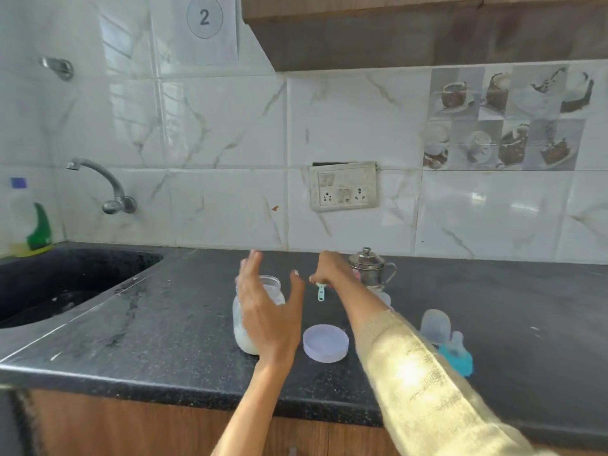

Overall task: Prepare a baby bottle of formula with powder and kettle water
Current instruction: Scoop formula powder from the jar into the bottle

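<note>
You face a white marble-look tiled wall [230, 126] above a black granite counter [164, 324], sink [49, 291] left, wooden cabinet [427, 28] overhead.

Left hand [268, 311] is spread wide, fingers straight, thumb apart; right hand [330, 269] reaches forward on an outstretched sleeved arm, fingers curled downward

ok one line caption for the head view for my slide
Left hand open beside the open powder jar while the right hand pinches a green scoop near the steel kettle.
</note>
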`<action>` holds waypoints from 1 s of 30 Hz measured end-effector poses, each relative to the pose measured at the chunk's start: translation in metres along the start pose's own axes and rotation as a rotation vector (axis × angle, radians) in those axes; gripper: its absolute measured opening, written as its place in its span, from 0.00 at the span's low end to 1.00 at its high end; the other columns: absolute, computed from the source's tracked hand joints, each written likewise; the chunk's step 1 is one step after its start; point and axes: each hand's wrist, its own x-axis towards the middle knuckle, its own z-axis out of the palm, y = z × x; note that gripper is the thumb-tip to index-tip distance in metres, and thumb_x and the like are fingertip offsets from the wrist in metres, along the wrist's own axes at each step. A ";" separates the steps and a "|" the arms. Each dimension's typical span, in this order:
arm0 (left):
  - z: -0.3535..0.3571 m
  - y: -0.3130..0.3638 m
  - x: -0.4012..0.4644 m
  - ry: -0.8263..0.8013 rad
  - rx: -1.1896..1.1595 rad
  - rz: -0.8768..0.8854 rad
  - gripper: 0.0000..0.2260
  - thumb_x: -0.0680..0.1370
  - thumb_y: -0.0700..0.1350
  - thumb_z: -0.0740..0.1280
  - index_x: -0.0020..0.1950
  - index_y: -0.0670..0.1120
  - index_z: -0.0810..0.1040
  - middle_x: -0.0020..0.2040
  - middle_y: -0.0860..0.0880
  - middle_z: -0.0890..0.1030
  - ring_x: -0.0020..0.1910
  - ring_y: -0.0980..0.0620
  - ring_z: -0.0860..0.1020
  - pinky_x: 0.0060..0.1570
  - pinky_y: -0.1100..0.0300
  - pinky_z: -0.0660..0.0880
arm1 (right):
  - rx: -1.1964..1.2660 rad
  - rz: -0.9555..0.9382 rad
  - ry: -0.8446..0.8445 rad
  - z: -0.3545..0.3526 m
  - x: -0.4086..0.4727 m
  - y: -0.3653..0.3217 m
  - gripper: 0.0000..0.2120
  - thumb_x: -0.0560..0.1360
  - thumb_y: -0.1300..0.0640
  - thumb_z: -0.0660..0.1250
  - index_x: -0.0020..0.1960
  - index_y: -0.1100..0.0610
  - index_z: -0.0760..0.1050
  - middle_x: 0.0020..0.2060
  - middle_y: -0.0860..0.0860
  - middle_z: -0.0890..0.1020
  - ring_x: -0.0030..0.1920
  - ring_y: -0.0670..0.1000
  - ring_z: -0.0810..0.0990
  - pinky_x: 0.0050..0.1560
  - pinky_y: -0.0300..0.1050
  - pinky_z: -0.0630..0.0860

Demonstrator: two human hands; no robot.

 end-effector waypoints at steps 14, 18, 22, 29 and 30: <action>-0.018 -0.065 0.013 -0.248 0.184 -0.374 0.61 0.54 0.63 0.78 0.77 0.47 0.47 0.77 0.47 0.55 0.76 0.49 0.52 0.69 0.46 0.60 | 0.121 0.300 0.198 0.081 0.057 0.005 0.15 0.75 0.64 0.66 0.61 0.60 0.76 0.60 0.56 0.79 0.61 0.55 0.79 0.53 0.45 0.77; -0.014 -0.071 0.011 -0.302 0.210 -0.340 0.60 0.56 0.61 0.79 0.77 0.47 0.48 0.76 0.48 0.58 0.75 0.49 0.56 0.69 0.48 0.62 | 0.146 0.320 0.208 0.080 0.062 0.008 0.15 0.76 0.64 0.64 0.62 0.61 0.76 0.61 0.57 0.78 0.62 0.56 0.77 0.54 0.46 0.76; -0.014 -0.079 0.009 -0.295 0.249 -0.313 0.54 0.57 0.56 0.80 0.74 0.44 0.54 0.71 0.45 0.66 0.70 0.45 0.66 0.64 0.48 0.69 | 0.170 0.296 0.164 0.079 0.058 0.007 0.14 0.79 0.60 0.61 0.63 0.61 0.74 0.62 0.57 0.77 0.63 0.57 0.76 0.55 0.47 0.75; -0.019 -0.078 0.005 -0.276 0.246 -0.310 0.45 0.58 0.52 0.80 0.69 0.43 0.62 0.62 0.47 0.74 0.60 0.45 0.73 0.54 0.54 0.72 | 0.308 0.210 0.036 0.048 0.037 -0.010 0.10 0.73 0.60 0.67 0.53 0.63 0.76 0.51 0.58 0.82 0.48 0.56 0.82 0.47 0.48 0.81; -0.020 -0.077 0.005 -0.276 0.239 -0.314 0.44 0.58 0.51 0.80 0.68 0.43 0.63 0.61 0.47 0.74 0.59 0.45 0.74 0.52 0.56 0.71 | 0.311 0.194 0.015 0.040 0.033 -0.012 0.08 0.73 0.59 0.68 0.50 0.62 0.75 0.46 0.57 0.83 0.44 0.56 0.83 0.44 0.48 0.82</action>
